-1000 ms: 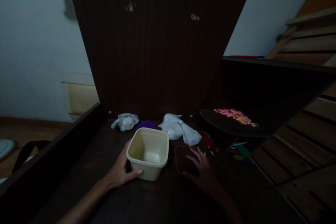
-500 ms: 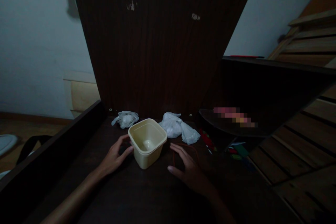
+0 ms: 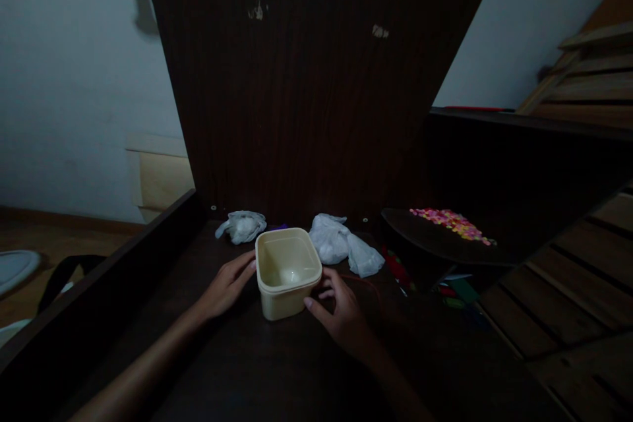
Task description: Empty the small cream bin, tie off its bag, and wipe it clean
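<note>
A cream square plastic container (image 3: 287,303) stands upright on the dark tabletop, its open top showing a bare inside with a small shiny reflection at the bottom. My left hand (image 3: 228,287) rests against its left wall, fingertips partly hidden at the rim's edge. On the opposite side, my right hand (image 3: 341,310) grips the right wall, with the thumb at the near corner and the fingers curved along the side. Behind the container lie a crumpled white plastic bag (image 3: 243,227) to the left and a knotted white plastic bag (image 3: 330,241) to the right.
A dark shelf (image 3: 410,231) at the right bears a strip of small pink and yellow pieces (image 3: 452,223). Red and green items (image 3: 457,291) lie beneath it. A tall dark panel (image 3: 297,112) rises behind; a raised board (image 3: 123,257) edges the left.
My right hand has moved left onto the container's right wall. The container has turned slightly, so its front faces me more squarely. The view has shifted a little.
</note>
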{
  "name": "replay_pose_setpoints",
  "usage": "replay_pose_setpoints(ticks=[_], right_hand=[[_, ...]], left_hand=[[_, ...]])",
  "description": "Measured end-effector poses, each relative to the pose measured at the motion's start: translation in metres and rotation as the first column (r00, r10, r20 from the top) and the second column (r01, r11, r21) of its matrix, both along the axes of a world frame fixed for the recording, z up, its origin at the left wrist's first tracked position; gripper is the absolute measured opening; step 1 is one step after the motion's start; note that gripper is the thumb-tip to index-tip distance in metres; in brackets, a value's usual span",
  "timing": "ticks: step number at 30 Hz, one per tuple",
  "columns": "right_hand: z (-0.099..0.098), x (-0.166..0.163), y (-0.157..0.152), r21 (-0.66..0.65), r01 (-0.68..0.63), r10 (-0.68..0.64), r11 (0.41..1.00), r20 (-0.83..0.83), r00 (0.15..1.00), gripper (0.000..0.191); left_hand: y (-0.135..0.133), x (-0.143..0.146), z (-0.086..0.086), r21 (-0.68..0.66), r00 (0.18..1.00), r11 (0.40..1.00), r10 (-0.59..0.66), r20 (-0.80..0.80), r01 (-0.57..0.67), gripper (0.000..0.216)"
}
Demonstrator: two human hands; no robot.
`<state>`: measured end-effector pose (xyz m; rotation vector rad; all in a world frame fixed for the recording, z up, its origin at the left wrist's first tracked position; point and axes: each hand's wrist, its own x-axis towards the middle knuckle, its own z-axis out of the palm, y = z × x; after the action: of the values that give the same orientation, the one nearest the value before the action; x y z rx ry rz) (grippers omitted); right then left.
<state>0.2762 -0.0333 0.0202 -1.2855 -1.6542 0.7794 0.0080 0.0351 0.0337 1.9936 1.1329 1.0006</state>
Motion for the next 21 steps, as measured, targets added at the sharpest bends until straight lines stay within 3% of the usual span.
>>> replay_pose_setpoints(ticks=[4, 6, 10, 13, 15, 21], right_hand=[[0.003, -0.001, 0.002, 0.027, 0.013, -0.015, 1.0, 0.055, 0.998, 0.048], [0.003, -0.001, 0.002, 0.012, 0.015, -0.016, 1.0, 0.08, 0.997, 0.051], [0.003, 0.003, 0.003, 0.0, -0.017, 0.017, 1.0, 0.095, 0.995, 0.055], [0.003, 0.008, 0.004, 0.021, -0.047, 0.044, 0.999, 0.116, 0.992, 0.054], [0.004, 0.014, 0.006, 0.036, -0.057, 0.051, 0.998, 0.145, 0.988, 0.055], [0.02, 0.035, 0.02, 0.031, -0.022, 0.017, 0.999, 0.17, 0.985, 0.045]], left_hand=[[0.02, -0.004, 0.002, 0.131, 0.993, 0.991, -0.018, -0.116, 0.034, 0.049], [0.036, -0.011, 0.001, 0.248, 0.98, 0.967, 0.1, -0.171, -0.055, 0.045], [0.075, -0.028, 0.003, 0.42, 0.89, 0.858, 0.408, -0.204, -0.297, 0.051], [0.1, -0.037, 0.008, 0.339, 0.773, 0.826, 0.551, -0.315, -0.451, 0.064], [0.113, -0.04, 0.013, 0.254, 0.728, 0.823, 0.567, -0.384, -0.507, 0.066], [0.134, -0.049, 0.028, 0.078, 0.776, 0.851, 0.507, -0.376, -0.519, 0.023]])
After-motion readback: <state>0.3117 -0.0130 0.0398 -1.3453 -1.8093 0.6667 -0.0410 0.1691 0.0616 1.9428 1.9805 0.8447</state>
